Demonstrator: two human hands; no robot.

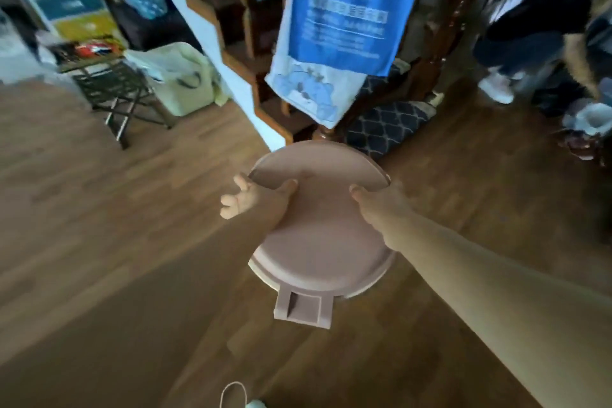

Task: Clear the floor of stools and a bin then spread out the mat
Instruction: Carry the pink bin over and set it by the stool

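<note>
A pink round bin (pixel 318 238) with a lid stands in the middle of the wooden floor, just in front of me. The far half of its lid is tilted up, and a pink tab sticks out at its near edge. My left hand (pixel 258 202) presses on the bin's left side, thumb on the lid and fingers spread outward. My right hand (pixel 377 205) grips the right rim, its fingers hidden over the edge. A dark folding stool (pixel 122 93) stands at the back left. A dark patterned fabric (pixel 384 129), possibly the mat, lies bunched behind the bin.
A cream bag (pixel 178 83) sits beside the stool. Wooden furniture (pixel 238 43) with a hanging blue and white cloth (pixel 347 10) stands right behind the bin. A person's legs and white shoe (pixel 496 86) are at the back right, near fluffy slippers (pixel 589 122).
</note>
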